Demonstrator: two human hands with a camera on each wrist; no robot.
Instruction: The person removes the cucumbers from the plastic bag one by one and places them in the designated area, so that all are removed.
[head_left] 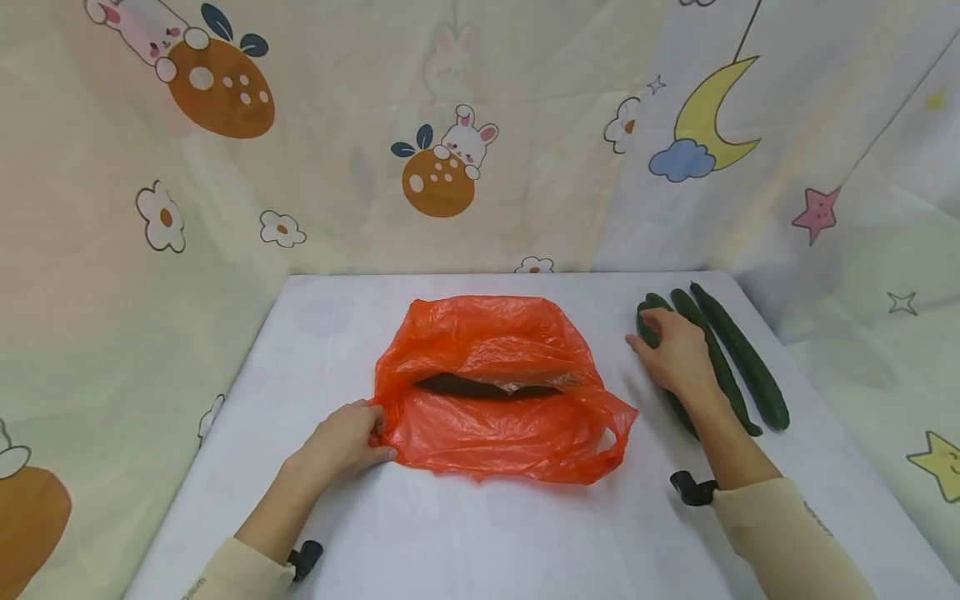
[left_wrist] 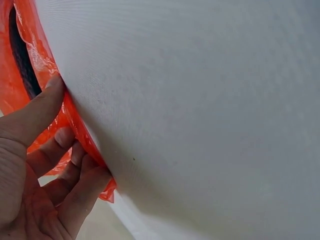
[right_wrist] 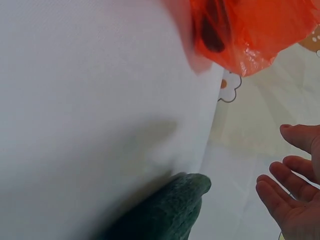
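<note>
A red-orange plastic bag (head_left: 487, 437) lies on the table with its mouth gaping toward me. Inside it shows a long dark green thing (head_left: 468, 387), mostly hidden by the plastic. My left hand (head_left: 341, 442) holds the bag's left edge; in the left wrist view, thumb and fingers (left_wrist: 42, 107) pinch the rim. Several dark green cucumbers (head_left: 742, 358) lie side by side at the right. My right hand (head_left: 678, 350) hovers over the leftmost ones and partly covers them. In the right wrist view its fingers (right_wrist: 295, 180) are spread and loosely bent, with nothing between them.
The white-covered table (head_left: 480, 542) reaches back to a patterned fabric curtain (head_left: 540, 167) that also hangs at both sides. The bag's handle loop (head_left: 618, 429) sticks out on the right, toward the cucumbers. A small black device (head_left: 692, 489) is worn at my right wrist.
</note>
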